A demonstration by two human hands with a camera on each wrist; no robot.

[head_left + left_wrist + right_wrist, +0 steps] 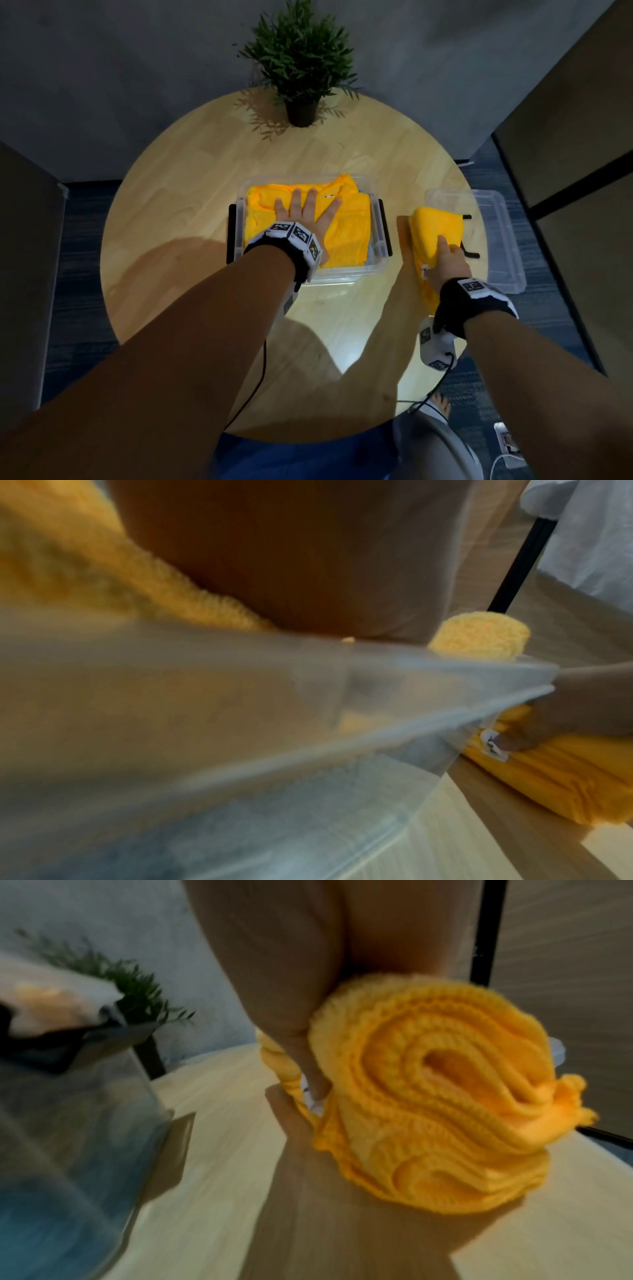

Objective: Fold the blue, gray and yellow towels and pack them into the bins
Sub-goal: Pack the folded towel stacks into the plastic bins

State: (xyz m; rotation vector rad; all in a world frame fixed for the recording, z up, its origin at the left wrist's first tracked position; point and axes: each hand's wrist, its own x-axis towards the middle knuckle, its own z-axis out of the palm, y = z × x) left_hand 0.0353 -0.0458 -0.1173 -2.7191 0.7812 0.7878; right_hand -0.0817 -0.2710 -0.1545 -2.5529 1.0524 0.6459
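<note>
A clear plastic bin point(378, 240) stands at the middle of the round wooden table, holding folded yellow towels point(346, 233). My left hand point(305, 214) lies flat on them with fingers spread, pressing down. Through the bin's wall point(240, 764) something blue shows low inside, under the yellow. To the right, my right hand point(445, 260) grips a folded yellow towel point(433, 233) and holds it above the table edge. In the right wrist view its layered folds point(445, 1096) face the camera, with my fingers point(308, 1056) curled along its left side.
The bin's clear lid point(493, 236) lies at the table's right edge, partly overhanging. A potted green plant point(301, 68) stands at the far side of the table point(171, 192). Dark panels flank the table left and right. A phone point(507, 445) lies on the floor.
</note>
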